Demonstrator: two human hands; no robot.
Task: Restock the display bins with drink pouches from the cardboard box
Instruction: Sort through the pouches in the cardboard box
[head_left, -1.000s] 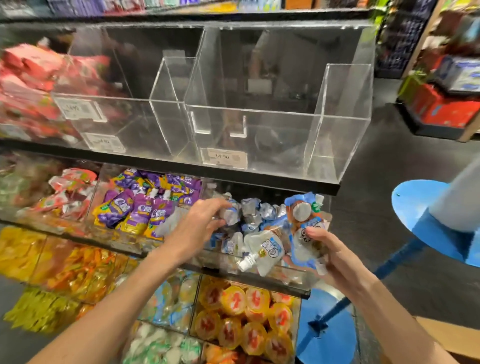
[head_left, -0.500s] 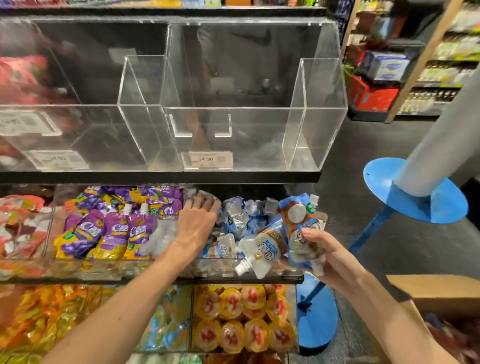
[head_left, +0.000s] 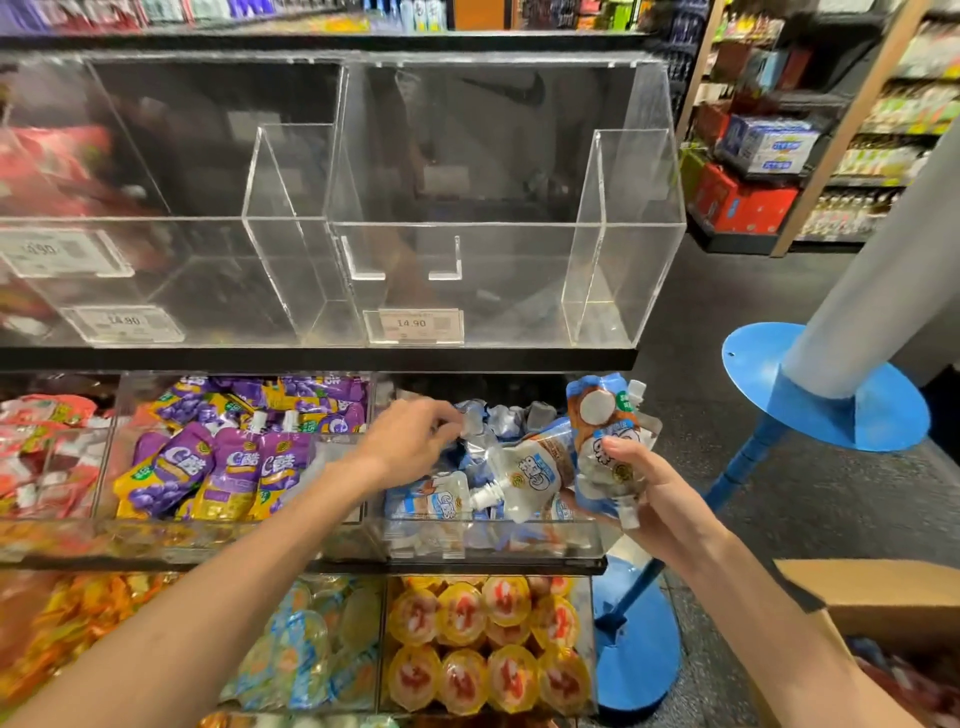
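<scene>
The bin (head_left: 519, 548) on the middle shelf is heaped toward its front lip, so added stock could spill. The right hand (head_left: 644, 483) clasps a fanned bunch of pouches (head_left: 535, 467) just beside it; one could slip. The left hand (head_left: 410, 441) curls its fingers (head_left: 441, 415) onto bin stock, pinch unconfirmed.

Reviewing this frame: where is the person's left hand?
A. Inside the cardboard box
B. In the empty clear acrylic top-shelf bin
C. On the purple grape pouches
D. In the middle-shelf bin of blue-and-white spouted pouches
D: the left hand reaches into the clear acrylic middle-shelf bin, its fingers among the blue-and-white spouted drink pouches, just right of the purple grape drink pouches.
</scene>
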